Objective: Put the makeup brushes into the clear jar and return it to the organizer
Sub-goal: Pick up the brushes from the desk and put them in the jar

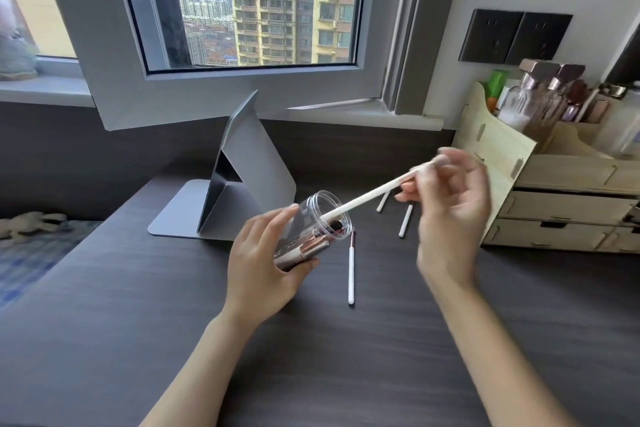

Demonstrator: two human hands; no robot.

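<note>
My left hand grips the clear jar, tilted with its mouth toward the right, above the dark desk. Brush heads with rose-gold ferrules lie inside it. A white-handled makeup brush is pinched in my right hand, its lower end inside the jar's mouth. On the desk just right of the jar lies another white brush. Two more white handles show partly behind my right hand. The pale wooden organizer stands at the right.
A grey folding mirror stand sits behind the jar. Bottles and cosmetics fill the organizer's top, with drawers below. The window sill runs along the back, and the dark desk spreads in front.
</note>
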